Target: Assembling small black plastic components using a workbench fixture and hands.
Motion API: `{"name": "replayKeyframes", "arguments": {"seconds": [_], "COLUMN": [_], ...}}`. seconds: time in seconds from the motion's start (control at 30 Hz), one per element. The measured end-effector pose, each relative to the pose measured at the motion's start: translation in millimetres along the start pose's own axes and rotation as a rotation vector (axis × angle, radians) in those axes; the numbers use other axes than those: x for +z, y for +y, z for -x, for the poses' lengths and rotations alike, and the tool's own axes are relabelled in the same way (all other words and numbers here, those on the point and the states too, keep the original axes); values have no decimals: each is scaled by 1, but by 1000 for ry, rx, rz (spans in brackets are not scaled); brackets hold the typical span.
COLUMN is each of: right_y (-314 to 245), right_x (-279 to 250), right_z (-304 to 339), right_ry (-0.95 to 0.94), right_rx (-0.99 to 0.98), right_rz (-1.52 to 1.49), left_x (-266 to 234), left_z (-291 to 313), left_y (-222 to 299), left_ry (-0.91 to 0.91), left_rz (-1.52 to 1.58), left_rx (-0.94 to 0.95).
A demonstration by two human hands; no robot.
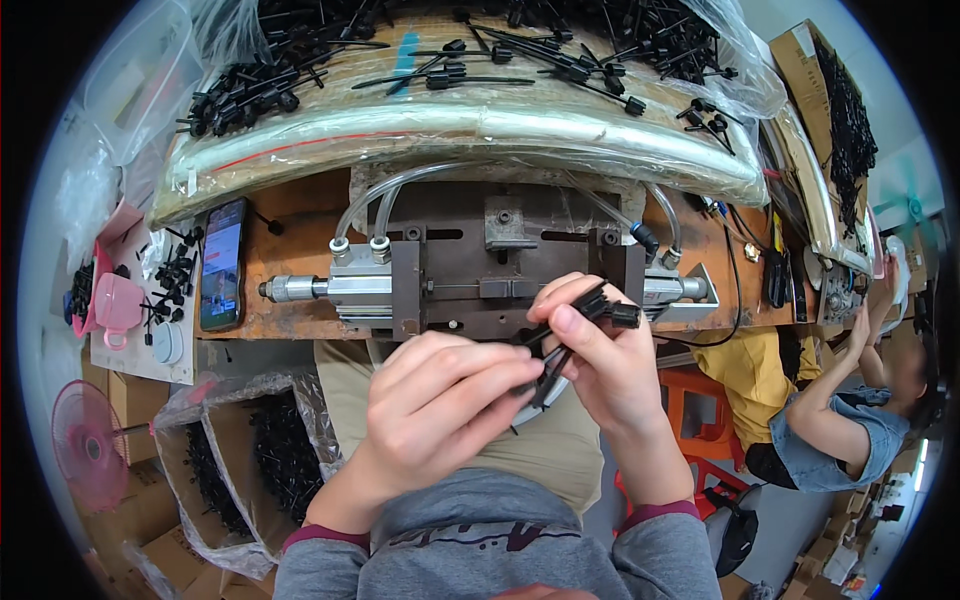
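Over my lap, in front of a metal press fixture (510, 290), both hands are close together. My right hand (612, 365) is closed around a few black plastic cable ties (600, 305) with chunky heads, which stick up past the thumb. The fingers of my left hand (435, 400) are closed in a pinch at the lower ends of these black parts. How many pieces are held cannot be made out. The fixture has an air cylinder (362, 295) on its left, and its small centre block (508, 288) lies just beyond my hands.
More black cable ties (450, 75) lie on the plastic-wrapped padded ledge (470, 125) at the back. A phone (222, 265) rests on the bench's left, near a pink cup (117, 302). Boxes of black parts (285, 445) stand lower left. Another person (840, 420) works at right.
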State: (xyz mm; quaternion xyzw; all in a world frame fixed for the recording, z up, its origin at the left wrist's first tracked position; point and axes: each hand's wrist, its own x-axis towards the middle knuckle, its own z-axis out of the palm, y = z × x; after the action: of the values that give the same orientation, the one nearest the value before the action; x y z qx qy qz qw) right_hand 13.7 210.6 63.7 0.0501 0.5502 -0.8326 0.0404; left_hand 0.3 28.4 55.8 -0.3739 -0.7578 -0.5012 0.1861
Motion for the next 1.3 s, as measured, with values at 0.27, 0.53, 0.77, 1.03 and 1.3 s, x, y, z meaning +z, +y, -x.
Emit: {"name": "replayKeyframes", "arguments": {"seconds": [0.27,0.53,0.77,1.03,1.3], "right_y": [0,5,10,12,16], "right_x": [-23,-29,-32,-31,-23], "right_z": [1,9,16,20,24], "right_ry": [129,141,47,39,-18], "right_rx": [-233,-264,-172,-124,-58], "right_rz": [-144,-305,-432,-481,-542], "left_x": [-10,26,34,32,28], "left_z": [14,23,16,15,11], "left_y": [8,-26,-25,-20,-14], "left_ry": [-127,-134,-157,-217,-126], "left_rz": [301,-277,-437,-467,-74], "left_rx": [-157,-15,-14,-67,-163]}}
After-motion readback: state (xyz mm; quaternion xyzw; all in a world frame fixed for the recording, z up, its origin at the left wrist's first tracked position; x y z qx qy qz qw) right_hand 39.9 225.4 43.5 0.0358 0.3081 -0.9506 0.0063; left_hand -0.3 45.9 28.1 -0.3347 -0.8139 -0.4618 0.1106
